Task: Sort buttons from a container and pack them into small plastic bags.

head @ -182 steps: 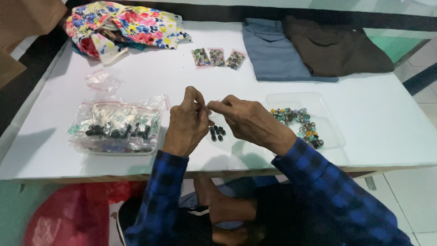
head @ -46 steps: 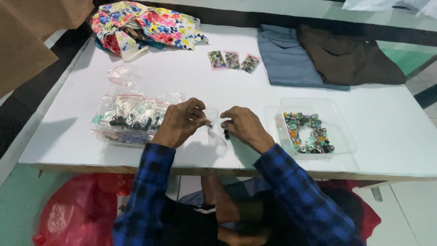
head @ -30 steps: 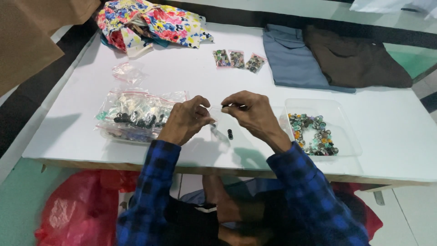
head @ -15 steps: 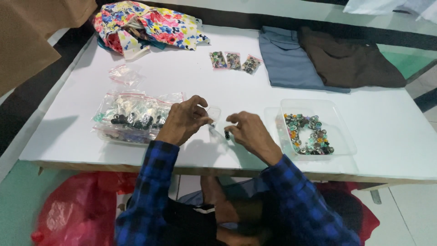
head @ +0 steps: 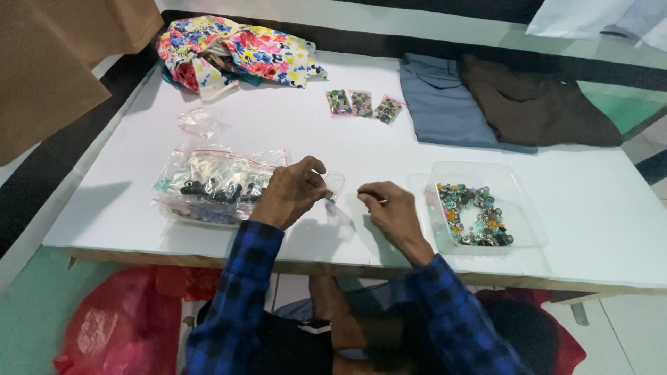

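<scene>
My left hand (head: pixel 292 193) pinches the top of a small clear zip bag (head: pixel 336 201) just above the white table (head: pixel 347 139), near its front edge. My right hand (head: pixel 389 212) hovers right beside it, thumb and forefinger pressed together on something too small to make out. A pile of clear zip bags (head: pixel 212 184) filled with dark and coloured beads lies to the left of my left hand. At the right of my right hand stands a clear plastic tray (head: pixel 517 201) with several coloured beads (head: pixel 472 215) in it.
Three small filled bead packets (head: pixel 363 104) lie in a row at the table's middle back. An empty clear bag (head: pixel 198 121) lies at the left. Floral cloth (head: pixel 236 55) is at the back left, folded blue trousers (head: pixel 445 104) and brown trousers (head: pixel 535 104) at the back right.
The dark beads that lay on the table between my hands are no longer visible. My right hand has come back beside the small bag; my left hand has stayed on the bag throughout.
</scene>
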